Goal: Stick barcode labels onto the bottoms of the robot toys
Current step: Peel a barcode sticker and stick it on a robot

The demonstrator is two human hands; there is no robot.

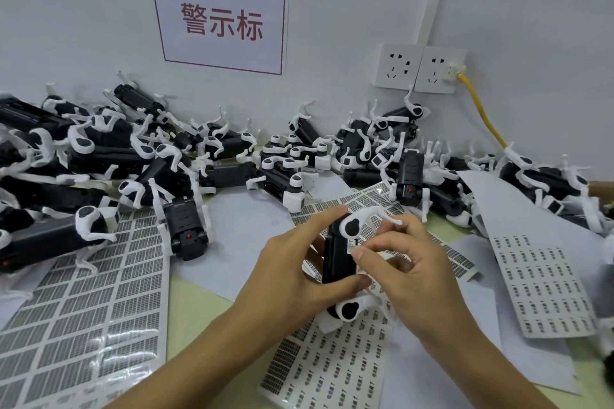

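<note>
The left hand point(292, 272) grips a black-and-white robot toy point(339, 256), fingers curled round its body, thumb along the lower edge. The toy is held above the table, its flat black underside facing the camera, white legs projecting at top and bottom. The right hand point(408, 262) pinches a small barcode label point(352, 246) between thumb and forefinger, the label touching the toy's right edge.

Beneath the hands lies a label sheet point(319, 359), partly covered by both forearms. A second sheet with most labels removed point(83, 302) lies to the left; a third sheet point(545, 289) lies to the right.

A pile of robot toys point(139, 156) runs along the wall, several overlapping the sheets' far edges. On the wall: a red-lettered sign point(221, 18), two sockets point(420, 68), one fitted with a yellow cable point(481, 109).
</note>
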